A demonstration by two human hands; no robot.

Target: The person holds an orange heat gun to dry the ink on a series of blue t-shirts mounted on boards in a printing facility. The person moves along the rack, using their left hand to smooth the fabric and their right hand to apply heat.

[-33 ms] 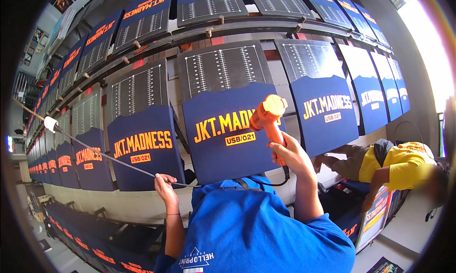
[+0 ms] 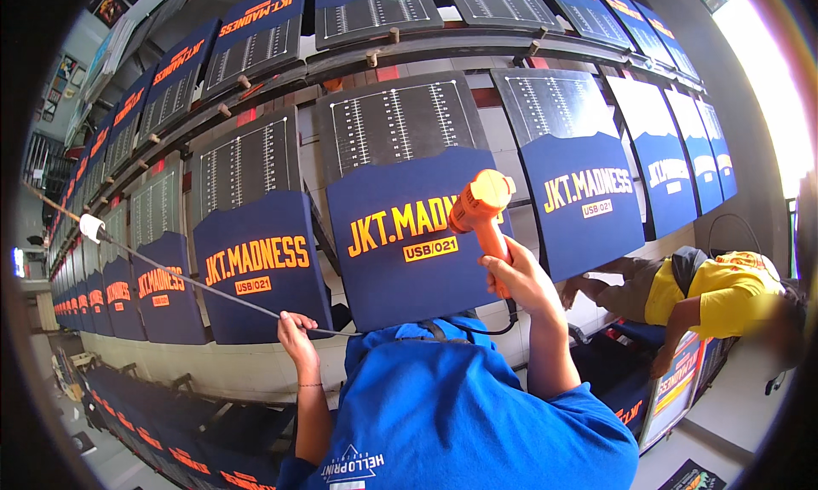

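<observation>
Orange heat gun (image 2: 480, 207) sits in our right hand (image 2: 515, 277), raised in front of the middle navy shirt (image 2: 409, 239) stretched on its board. Fingers of that hand are curled tight round the gun's handle, thumb side toward us; nozzle end points at the shirt's orange lettering, just beside the print's right end. Can't tell if the nozzle touches the fabric. A black cord (image 2: 498, 324) loops down from under the hand.

Our left hand (image 2: 294, 330) is lower and to the left, fingers closed into a fist round a thin cable (image 2: 183, 279) that runs up and left to a white wrapped bit (image 2: 91, 227) on a long pole. The hand sits just below the bottom edge of the neighbouring navy shirt (image 2: 260, 264), w/ a thin bracelet at the wrist.

We wear a blue top (image 2: 477, 413), filling the lower centre of the view.

Row of same navy shirts w/ orange print runs off left and right along the rack; grey boards (image 2: 396, 123) w/ ruled white markings stand above each one. A second tier of shirts & boards hangs higher up.

At right, another person in a yellow shirt (image 2: 716, 290) bends low near the floor, one hand reaching toward the rack base, well apart from our hands.
</observation>
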